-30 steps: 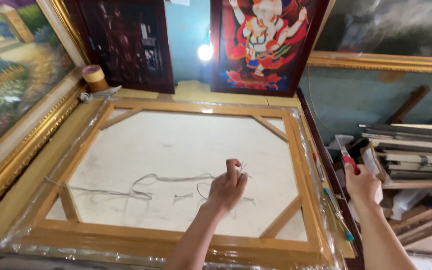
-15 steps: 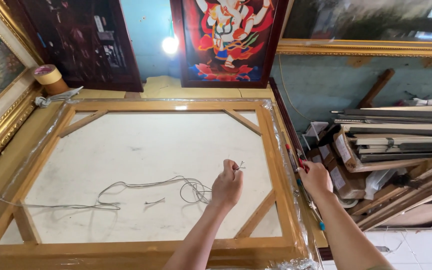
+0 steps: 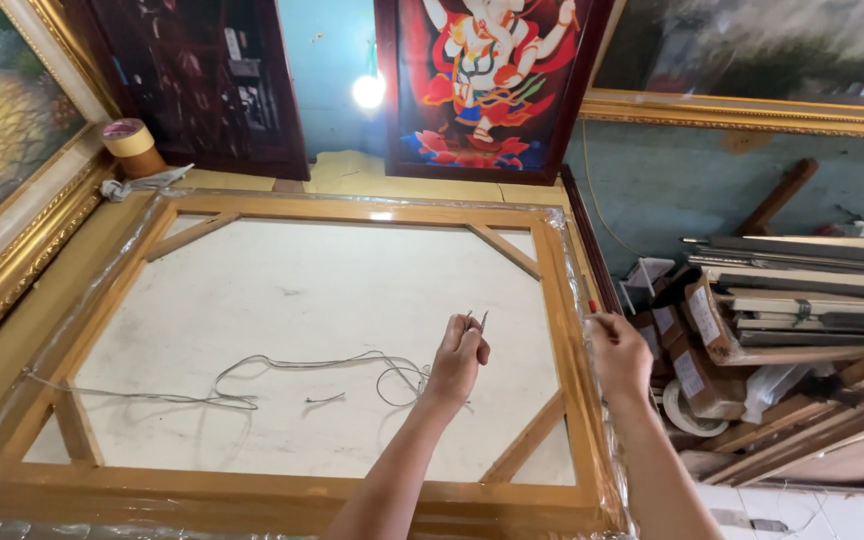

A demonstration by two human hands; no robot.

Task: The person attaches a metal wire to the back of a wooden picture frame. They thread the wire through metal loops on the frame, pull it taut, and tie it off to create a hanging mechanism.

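Note:
A large wooden stretcher frame (image 3: 560, 330) wrapped in clear plastic lies back side up, with the pale canvas back (image 3: 302, 290) showing. A thin grey wire (image 3: 292, 368) loops loosely across the canvas. My left hand (image 3: 457, 360) is over the canvas at centre right, fingers pinched on the wire's end, which sticks up between them. Closed around a small red-handled tool (image 3: 592, 306), my right hand (image 3: 620, 355) is at the frame's right rail.
A tape roll (image 3: 132, 146) stands at the back left corner. A gold-framed painting (image 3: 2, 215) leans along the left. A colourful framed picture (image 3: 487, 85) stands behind. Stacked frame mouldings and boxes (image 3: 802, 300) fill the floor on the right.
My right hand has come in from the right to the frame's right rail. My left hand stays pinched on the wire, slightly raised. The view has shifted.

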